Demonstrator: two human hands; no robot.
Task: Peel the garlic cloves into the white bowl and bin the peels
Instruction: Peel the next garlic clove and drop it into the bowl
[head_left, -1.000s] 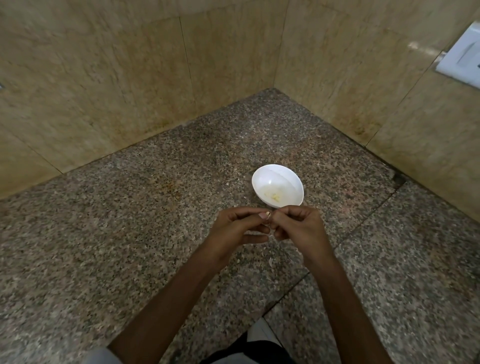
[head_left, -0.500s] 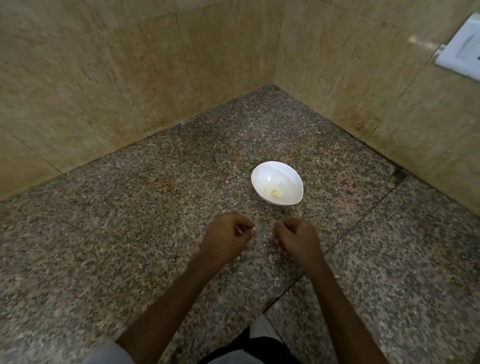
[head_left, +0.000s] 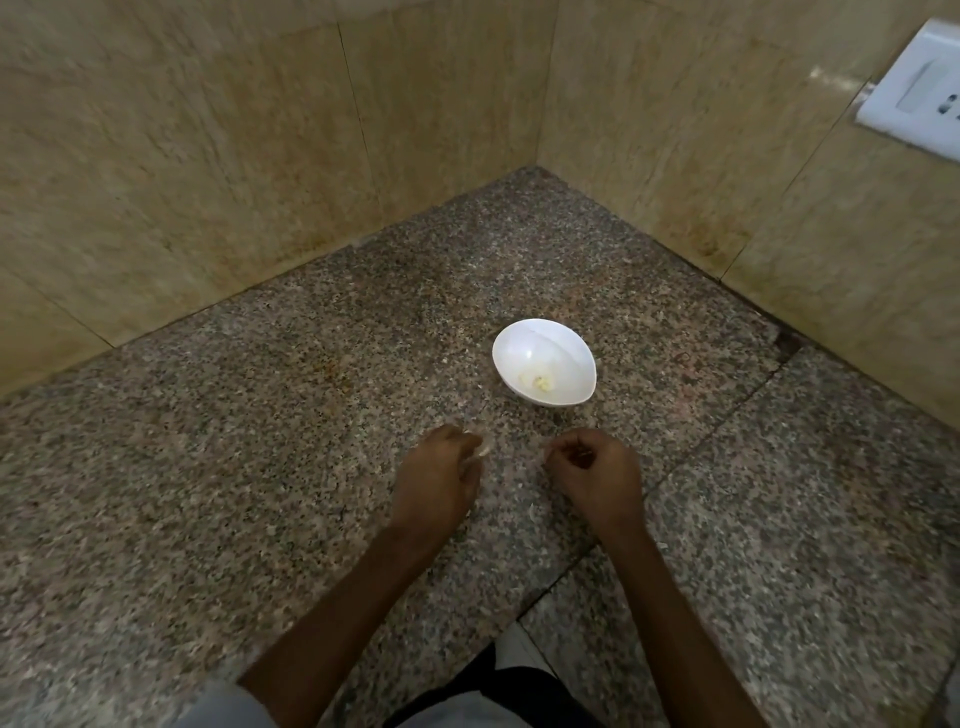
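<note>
The white bowl (head_left: 519, 345) stands on the granite counter (head_left: 260, 493) near the wall corner, with a few pale peeled garlic pieces (head_left: 540, 383) at its bottom. My left hand (head_left: 439, 480) is low over the counter in front of the bowl, fingers curled, pinching a pale blurred scrap that looks like garlic peel (head_left: 477, 453). My right hand (head_left: 595, 473) is a hand's width to the right, also curled, knuckles up. What its fingers hold is hidden. A few pale peel flecks (head_left: 527, 512) lie between the hands.
Beige tiled walls (head_left: 208, 156) close the counter at the back and the right. A white wall socket (head_left: 914, 98) is at the upper right. A seam in the granite (head_left: 691, 457) runs diagonally right of my hands. No bin is in view.
My hands were joined in front of the bowl, working one clove. They have since parted and dropped to the counter, and in the last half second barely moved.
</note>
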